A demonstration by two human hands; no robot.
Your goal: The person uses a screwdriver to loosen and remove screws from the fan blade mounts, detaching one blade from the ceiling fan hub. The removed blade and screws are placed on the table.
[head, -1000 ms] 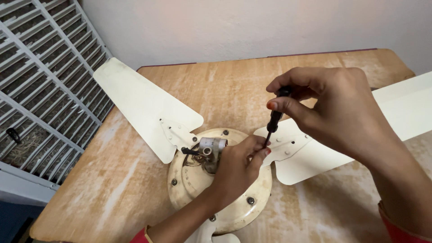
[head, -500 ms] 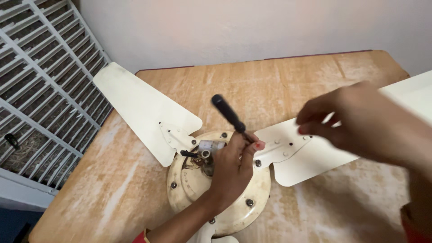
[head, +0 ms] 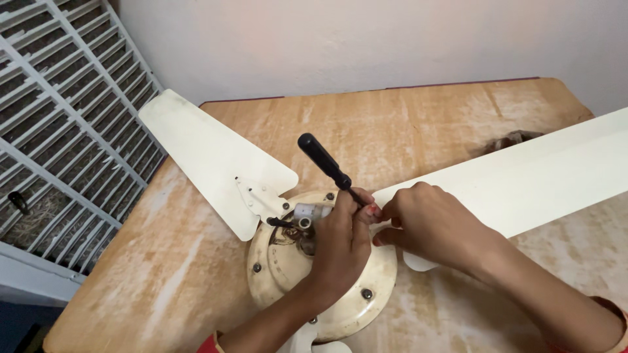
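A cream ceiling fan lies on a worn wooden table. Its round motor housing carries dark screws around the rim and a short grey shaft stub at the centre. My left hand rests over the housing and pinches the shaft of a black-handled screwdriver, which leans up and to the left. My right hand lies on the root of the right blade, its fingertips touching my left fingertips at the blade bracket. The left blade reaches toward the back left corner.
A white metal window grille stands along the left, close to the left blade's tip. A plain pale wall runs behind the table. A small dark object sits on the table behind the right blade.
My right hand let go of the screwdriver handle, swung out to the right, then came down onto the right blade's root. My left hand took over the screwdriver, which tipped to the left.
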